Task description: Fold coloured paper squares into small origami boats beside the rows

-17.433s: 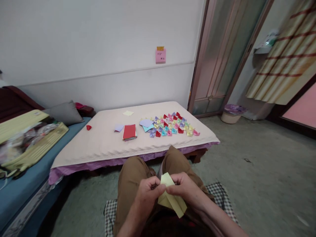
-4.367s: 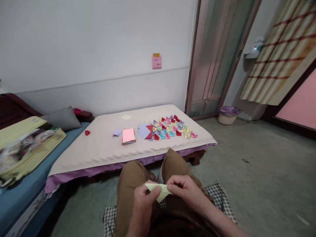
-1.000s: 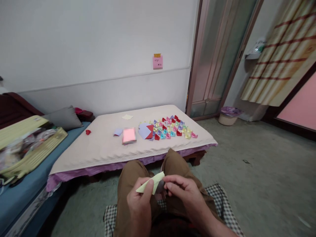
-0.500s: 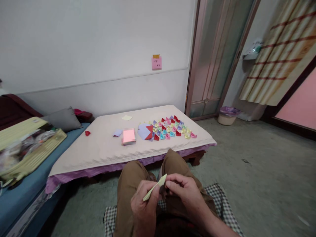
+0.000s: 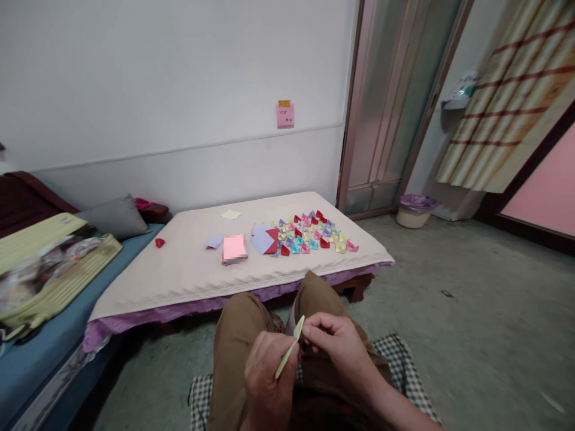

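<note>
Above my lap, my left hand (image 5: 270, 371) grips a folded pale-yellow paper (image 5: 286, 359) between thumb and fingers, its narrow edge turned up toward me. The thumb and forefinger of my right hand (image 5: 336, 344) are pinched together at the paper's far end, against its edge; what lies between those fingertips is mostly hidden. On the low bed in front are many small folded paper boats (image 5: 309, 230) in several colours. Beside them lie larger purple and red paper pieces (image 5: 264, 239).
The bed's cream cover (image 5: 179, 278) also bears a pixelated pink pad (image 5: 234, 248), a purple folded paper (image 5: 214, 242), a yellow sheet (image 5: 231, 214) and a red folded piece (image 5: 160, 242). An open yellow case (image 5: 58, 263) rests at left. A lined bin (image 5: 413, 212) stands by the door.
My left hand has shifted slightly right, and the yellow paper has tilted more upright in it. My right hand stays at the paper's far end, with little movement.
</note>
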A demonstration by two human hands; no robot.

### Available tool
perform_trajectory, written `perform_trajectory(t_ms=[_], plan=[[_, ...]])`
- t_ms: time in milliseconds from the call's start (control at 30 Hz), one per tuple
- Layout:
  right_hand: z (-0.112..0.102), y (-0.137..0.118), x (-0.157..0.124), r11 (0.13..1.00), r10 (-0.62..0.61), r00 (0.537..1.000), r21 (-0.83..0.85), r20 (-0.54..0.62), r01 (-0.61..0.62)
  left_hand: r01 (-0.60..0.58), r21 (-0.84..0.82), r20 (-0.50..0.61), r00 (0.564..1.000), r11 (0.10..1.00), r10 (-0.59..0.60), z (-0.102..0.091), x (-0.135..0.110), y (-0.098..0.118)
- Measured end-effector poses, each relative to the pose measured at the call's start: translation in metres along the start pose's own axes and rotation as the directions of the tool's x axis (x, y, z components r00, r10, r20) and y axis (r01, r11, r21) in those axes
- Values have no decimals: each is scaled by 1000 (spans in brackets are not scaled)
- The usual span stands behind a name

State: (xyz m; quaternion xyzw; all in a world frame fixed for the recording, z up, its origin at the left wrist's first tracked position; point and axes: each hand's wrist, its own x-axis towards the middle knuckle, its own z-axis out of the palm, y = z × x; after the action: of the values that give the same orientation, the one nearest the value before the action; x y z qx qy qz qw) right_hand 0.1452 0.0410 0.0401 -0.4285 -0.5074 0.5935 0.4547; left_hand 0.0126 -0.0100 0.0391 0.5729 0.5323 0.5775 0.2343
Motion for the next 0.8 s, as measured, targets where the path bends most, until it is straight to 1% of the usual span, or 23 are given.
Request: perform_trajectory(t_ms=[100, 167, 233, 300, 367, 433, 467, 533, 633, 700, 800], plan=[[1, 2, 0, 999, 7, 1000, 35, -10, -6, 19, -17, -32, 999, 1000, -19, 0, 0, 1], [1, 4, -1, 998, -6, 998, 59, -67, 10, 67, -16, -91, 994, 998, -68, -2, 3, 2], [2, 5, -2, 997, -37, 990, 65, -134, 46, 146, -7, -135, 980, 989, -145, -3, 6, 1], [1, 4, -3, 996, -70, 983, 45, -172, 79, 255, -34, -139, 956, 966, -258, -4, 9, -3], [-1, 3, -2, 995, -98, 980, 17, -175, 103, 356, -113, -134, 919, 928, -369, -3, 12, -9], [-2, 1, -2, 994, -106, 983, -3, -150, 106, 417, -204, -126, 886, 885, -447, -2, 13, -14], [-3, 0, -1, 995, -102, 985, -5, -136, 102, 431, -235, -125, 875, 871, -467, -1, 13, -17], [-3, -1, 0, 997, -81, 991, 9, -111, 82, 440, -253, -129, 867, 862, -481, 1, 13, -19], [-2, 1, 1, 998, -56, 994, 38, -94, 60, 437, -250, -135, 868, 864, -478, 3, 13, -19], [-2, 4, 2, 997, -51, 994, 45, -94, 55, 438, -261, -121, 869, 860, -479, 2, 13, -17], [-2, 7, 3, 997, -36, 995, 68, -93, 42, 451, -247, -71, 874, 858, -480, 1, 13, -16]])
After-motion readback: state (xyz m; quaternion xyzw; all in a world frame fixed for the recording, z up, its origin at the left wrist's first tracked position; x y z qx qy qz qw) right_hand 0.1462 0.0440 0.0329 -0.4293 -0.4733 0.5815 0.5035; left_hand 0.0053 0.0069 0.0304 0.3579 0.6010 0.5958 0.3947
